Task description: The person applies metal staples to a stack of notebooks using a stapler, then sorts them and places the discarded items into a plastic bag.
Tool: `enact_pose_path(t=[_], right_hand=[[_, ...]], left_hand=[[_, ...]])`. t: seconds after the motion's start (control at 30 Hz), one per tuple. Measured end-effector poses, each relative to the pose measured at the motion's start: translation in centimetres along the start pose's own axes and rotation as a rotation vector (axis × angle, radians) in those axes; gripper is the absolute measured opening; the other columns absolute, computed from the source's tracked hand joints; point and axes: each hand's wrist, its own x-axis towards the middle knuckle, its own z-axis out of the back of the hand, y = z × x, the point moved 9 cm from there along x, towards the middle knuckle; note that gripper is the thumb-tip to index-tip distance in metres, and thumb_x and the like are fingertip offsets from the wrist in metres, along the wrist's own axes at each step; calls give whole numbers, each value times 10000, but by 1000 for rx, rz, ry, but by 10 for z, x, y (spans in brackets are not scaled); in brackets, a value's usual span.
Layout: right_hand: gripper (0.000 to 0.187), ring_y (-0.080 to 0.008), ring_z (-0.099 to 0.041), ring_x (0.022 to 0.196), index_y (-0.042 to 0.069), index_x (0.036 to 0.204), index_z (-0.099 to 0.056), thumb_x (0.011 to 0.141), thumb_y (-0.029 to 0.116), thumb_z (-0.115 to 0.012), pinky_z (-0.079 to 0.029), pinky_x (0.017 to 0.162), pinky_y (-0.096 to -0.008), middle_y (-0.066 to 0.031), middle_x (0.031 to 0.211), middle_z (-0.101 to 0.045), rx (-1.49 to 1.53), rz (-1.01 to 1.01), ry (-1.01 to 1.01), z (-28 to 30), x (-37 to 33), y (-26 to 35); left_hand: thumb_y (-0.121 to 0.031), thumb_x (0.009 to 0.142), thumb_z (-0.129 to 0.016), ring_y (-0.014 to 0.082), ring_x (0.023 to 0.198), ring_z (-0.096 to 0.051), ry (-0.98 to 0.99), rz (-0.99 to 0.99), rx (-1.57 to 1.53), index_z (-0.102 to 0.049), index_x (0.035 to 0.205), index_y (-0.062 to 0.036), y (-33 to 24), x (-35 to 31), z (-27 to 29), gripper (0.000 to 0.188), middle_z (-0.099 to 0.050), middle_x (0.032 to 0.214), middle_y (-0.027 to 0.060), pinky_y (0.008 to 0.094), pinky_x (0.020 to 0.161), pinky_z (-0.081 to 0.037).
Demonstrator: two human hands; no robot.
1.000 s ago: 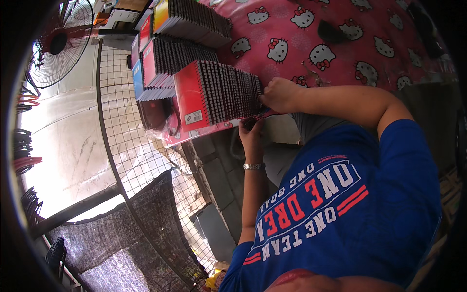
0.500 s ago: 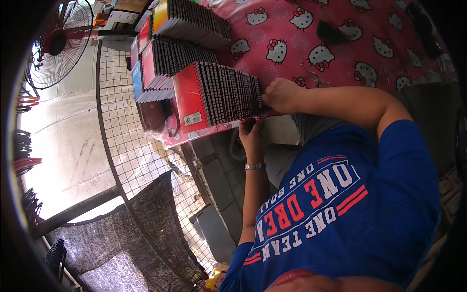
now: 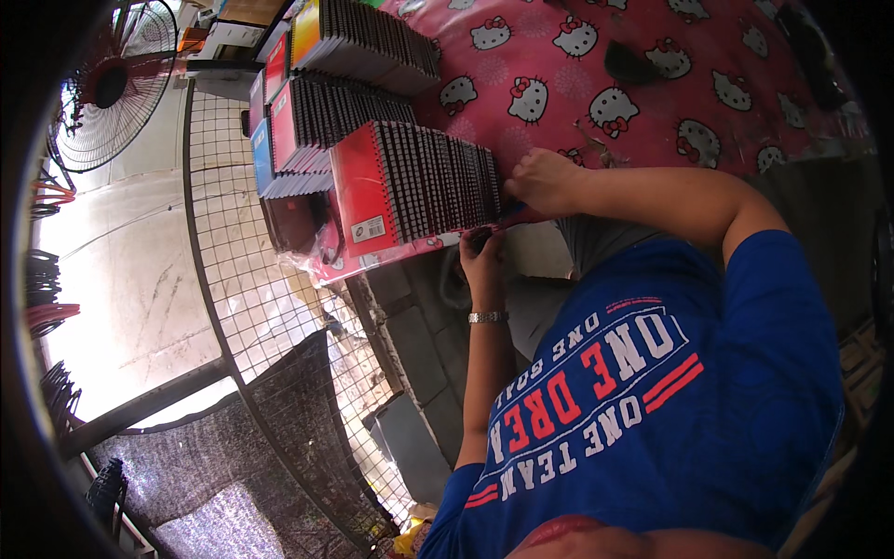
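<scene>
A row of spiral notebooks (image 3: 433, 182) with red covers and black coil bindings sits at the table's near edge. My left hand (image 3: 481, 265), with a metal watch on its wrist, is below the row's right end. Its fingers close around a small dark thing (image 3: 480, 238) that I cannot make out. Beside the same end of the row, my right hand (image 3: 548, 182) lies low over the table edge with its fingers curled and pinched together. What those fingertips grip is hidden.
Behind the row stand more spiral notebooks (image 3: 349, 112) and a yellow-edged stack (image 3: 372, 42). A pink cartoon-cat cloth (image 3: 568, 79) covers the table; a dark curved object (image 3: 631, 63) lies on it. At left are a wire grille (image 3: 228, 196) and a fan (image 3: 112, 84).
My right hand has shifted very slightly, its fingers turning a little at the row's end. My left hand keeps nearly the same place. The notebooks have not visibly moved.
</scene>
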Motion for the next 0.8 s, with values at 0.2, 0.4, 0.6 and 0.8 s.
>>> enact_pose_path(t=[0.2, 0.4, 0.6, 0.8], right_hand=[[162, -266, -664, 858, 89, 840, -677, 809, 183, -548, -476, 778, -398, -94, 835, -692, -199, 152, -432, 19, -3, 18], [172, -253, -641, 842, 90, 882, -658, 814, 191, -537, -473, 805, -401, -86, 849, -661, 19, -35, 46, -13, 6, 0], [192, -271, -646, 854, 92, 865, -685, 821, 195, -529, -471, 812, -393, -102, 831, -670, -216, 131, -413, 4, -3, 12], [201, -257, -640, 866, 92, 878, -684, 837, 206, -524, -466, 830, -386, -78, 870, -666, -24, -26, 55, -21, 11, 3]], left_hand=[[41, 809, -687, 42, 540, -461, -27, 57, -73, -525, 937, -119, 8, 1, -1, 261, -554, 784, -39, 181, 438, -332], [30, 824, -684, 40, 540, -464, 16, 9, -39, -547, 926, -119, 13, 9, 2, 227, -555, 747, -39, 183, 433, -337], [39, 817, -679, 36, 534, -449, -3, 39, -96, -550, 925, -115, 13, 5, -6, 228, -543, 724, -42, 179, 430, -317], [32, 814, -667, 38, 525, -425, 1, -4, -22, -543, 935, -106, 13, 9, 0, 222, -516, 710, -42, 185, 427, -301]])
